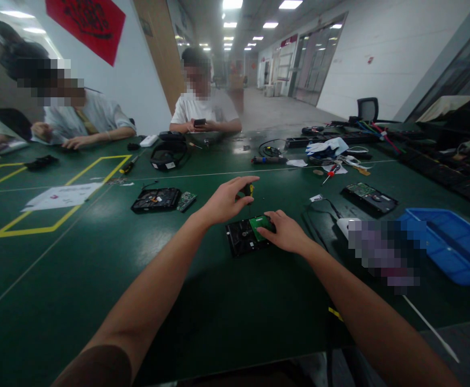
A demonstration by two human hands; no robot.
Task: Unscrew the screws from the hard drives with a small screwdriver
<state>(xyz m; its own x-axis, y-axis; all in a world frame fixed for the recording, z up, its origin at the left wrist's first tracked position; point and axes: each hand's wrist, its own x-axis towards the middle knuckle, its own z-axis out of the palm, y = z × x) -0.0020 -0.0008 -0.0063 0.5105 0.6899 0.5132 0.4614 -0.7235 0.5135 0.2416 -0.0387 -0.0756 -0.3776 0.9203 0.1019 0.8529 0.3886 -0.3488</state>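
— Since we begin at the far left, what lies on the table (49,301) there?

— A yellow tape outline (33,231), with a sheet of paper (63,196) across its far edge. Behind it a seated person (85,115) leans both forearms on the table.

— And further in?

— Black headphones (169,156). Nearer the camera is an opened spare drive (156,200), with a loose green board (186,201) just beside it. Behind them a second person (206,110) holds a phone (200,122).

— Now the wearer's own hands.

— The left hand (226,201) is raised just above the table. Its fingers are pinched round the black and yellow handle of a small screwdriver (248,190), which stands upright, tip down towards the hard drive (240,239). Whether the tip touches, I cannot tell.

— Where is that drive?

— Flat on the table in the middle, just below and right of the left hand, partly under the right one.

— And the right hand (285,234)?

— It rests on the drive's right end. Its fingers are laid out on the green circuit board (261,221), pressing down and wrapped round nothing.

— What is further right?

— Another drive (369,198) lies a little further back, well apart from the hands. A blue tray (456,247) sits at the right edge of the table.
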